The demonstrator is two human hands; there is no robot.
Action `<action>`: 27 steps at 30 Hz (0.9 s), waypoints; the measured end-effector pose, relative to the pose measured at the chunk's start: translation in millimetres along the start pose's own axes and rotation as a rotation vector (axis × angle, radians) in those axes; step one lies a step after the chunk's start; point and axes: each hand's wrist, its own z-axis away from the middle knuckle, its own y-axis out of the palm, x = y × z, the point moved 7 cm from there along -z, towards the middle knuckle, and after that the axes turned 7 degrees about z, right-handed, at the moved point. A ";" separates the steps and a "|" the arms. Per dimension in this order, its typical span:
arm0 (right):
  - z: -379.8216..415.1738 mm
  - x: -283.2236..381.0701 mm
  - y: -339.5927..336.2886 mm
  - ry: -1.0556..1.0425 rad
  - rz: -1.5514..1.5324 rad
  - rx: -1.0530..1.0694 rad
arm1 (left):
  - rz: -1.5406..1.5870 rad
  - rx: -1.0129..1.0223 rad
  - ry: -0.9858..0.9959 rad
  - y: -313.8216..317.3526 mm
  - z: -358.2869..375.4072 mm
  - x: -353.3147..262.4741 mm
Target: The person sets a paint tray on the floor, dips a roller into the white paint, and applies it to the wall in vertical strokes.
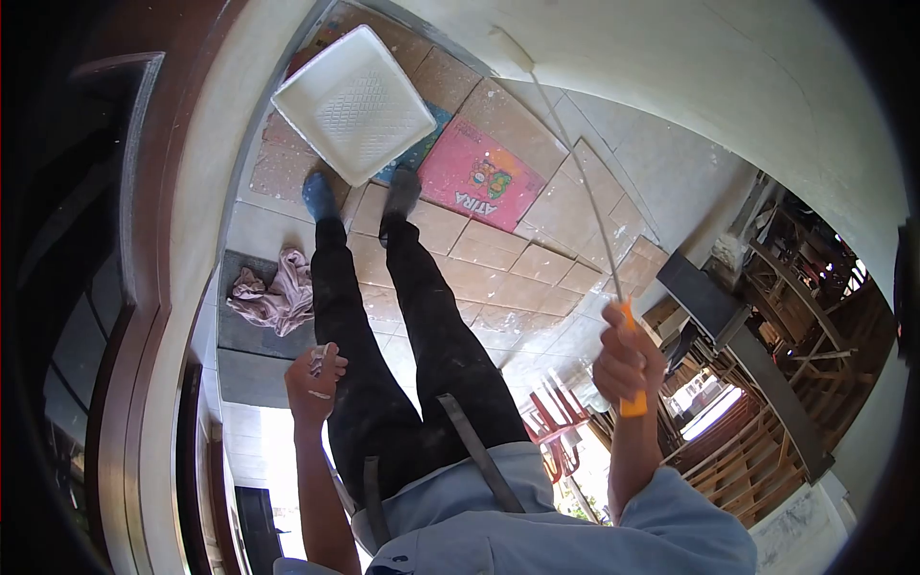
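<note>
Head view, looking steeply down the person's own body to the floor: the right hand (628, 362) is closed in a fist round the orange handle (632, 402) of a paint roller, whose thin metal shaft (585, 187) runs up and away to a pale roller sleeve (511, 46) lying against the white wall (728, 105) on the far side. The left hand (314, 376) hangs at the left, fingers curled round something small and pale; what it is cannot be made out. By the look of it the work in hand is rolling paint onto that wall, with the roller at the surface rather than in the tray. The white paint tray (353, 103) sits on the tiled floor just beyond the person's feet (401, 192), partly over a pink printed sheet (479, 177), so reloading would call for swinging the long shaft back over the legs and lowering the sleeve into the tray without clipping the wall. A crumpled pinkish rag (276, 292) lies on the floor at the left, near the dark wooden door frame (144, 287). The fisheye bends everything hard; whether the sleeve is pressed on the wall or just off it is unclear, whether the tray holds paint cannot be told, and the wooden furniture (795, 316) at the right is a jumble.
</note>
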 end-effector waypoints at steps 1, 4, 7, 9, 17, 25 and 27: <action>-15.0 -1.1 -5.1 0.010 0.023 -0.034 | -0.001 0.002 0.013 2.6 0.7 -5.0; -97.6 -5.3 -24.1 0.077 0.060 -0.084 | 0.002 -0.001 0.036 7.0 1.7 -12.7; -141.9 -2.7 -17.4 0.111 0.018 -0.096 | -0.001 -0.015 0.027 1.0 3.6 -9.2; -118.3 -0.4 -14.8 0.100 -0.018 -0.045 | -0.007 -0.027 0.024 -6.2 2.8 0.9; -7.1 0.4 19.9 -0.035 -0.016 0.016 | 0.028 -0.048 0.015 -6.8 -2.6 -2.1; -119.6 -0.1 -12.5 0.073 0.061 -0.063 | 0.037 -0.072 0.032 -18.9 -0.4 1.7; -82.6 1.8 -1.5 0.029 -0.033 -0.007 | 0.025 -0.073 0.021 -25.8 -2.0 8.9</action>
